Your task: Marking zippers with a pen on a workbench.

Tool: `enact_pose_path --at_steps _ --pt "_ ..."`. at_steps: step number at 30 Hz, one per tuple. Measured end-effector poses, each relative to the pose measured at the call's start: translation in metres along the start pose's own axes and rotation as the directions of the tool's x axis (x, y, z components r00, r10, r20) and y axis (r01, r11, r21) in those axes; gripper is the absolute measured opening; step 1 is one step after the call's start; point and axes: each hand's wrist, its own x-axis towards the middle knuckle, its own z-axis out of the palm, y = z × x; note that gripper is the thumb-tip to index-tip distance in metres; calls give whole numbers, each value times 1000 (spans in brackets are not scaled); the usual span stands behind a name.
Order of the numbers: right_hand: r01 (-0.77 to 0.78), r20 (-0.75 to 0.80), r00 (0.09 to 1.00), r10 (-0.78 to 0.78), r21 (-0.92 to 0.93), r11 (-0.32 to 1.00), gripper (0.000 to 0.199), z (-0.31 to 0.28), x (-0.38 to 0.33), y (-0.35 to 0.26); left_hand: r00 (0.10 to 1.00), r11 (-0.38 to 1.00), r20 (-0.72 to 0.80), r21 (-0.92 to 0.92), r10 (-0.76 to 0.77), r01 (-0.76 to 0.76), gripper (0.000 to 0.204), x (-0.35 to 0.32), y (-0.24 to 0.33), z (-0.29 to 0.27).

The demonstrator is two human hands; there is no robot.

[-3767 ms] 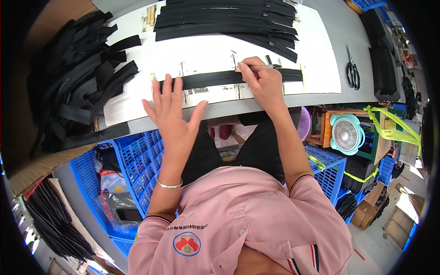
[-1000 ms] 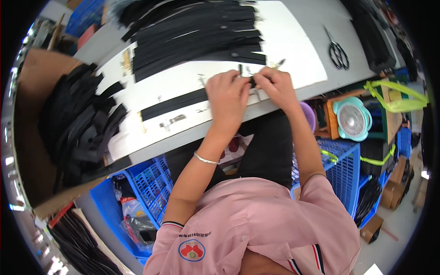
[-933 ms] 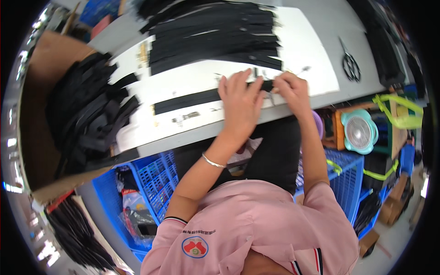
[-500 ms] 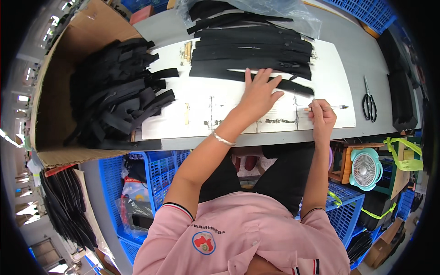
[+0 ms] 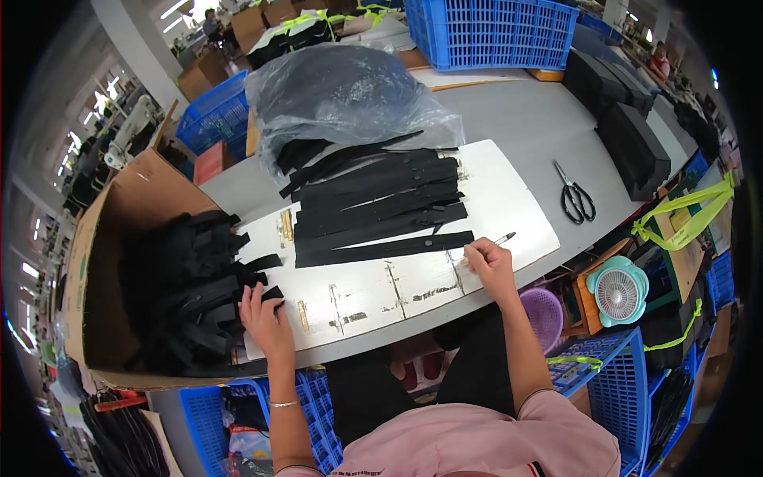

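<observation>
My left hand [image 5: 269,324] is at the loose black fabric strips [image 5: 199,294] spilling from a cardboard box. Its fingers are apart, and a strip end lies by the thumb and forefinger; no firm grip shows. My right hand [image 5: 491,269] is closed round a pen [image 5: 505,238], whose end sticks out past the fingers. It is beside the right end of the nearest laid-out black strip [image 5: 389,247]. Several more black strips [image 5: 373,195] lie side by side on a white board [image 5: 509,203], which has dark marks along its near part.
The open cardboard box [image 5: 119,207] stands at the left. Black-handled scissors [image 5: 574,195] lie right of the board. Behind are a clear plastic bag [image 5: 342,95] and a blue crate [image 5: 493,36]. A small turquoise fan [image 5: 620,294] sits lower right, near a purple basket [image 5: 543,318].
My left hand has left the laid-out strips and moved left to those in the box. The nearest strip now lies straighter along the row. My right hand still holds the pen. The view has tilted up.
</observation>
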Motion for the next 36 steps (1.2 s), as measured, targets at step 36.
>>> enact_pose_path --at_steps 36 --pt "438 168 843 -511 -766 470 46 -18 -55 15 925 946 359 -324 122 1 74 -53 142 13"
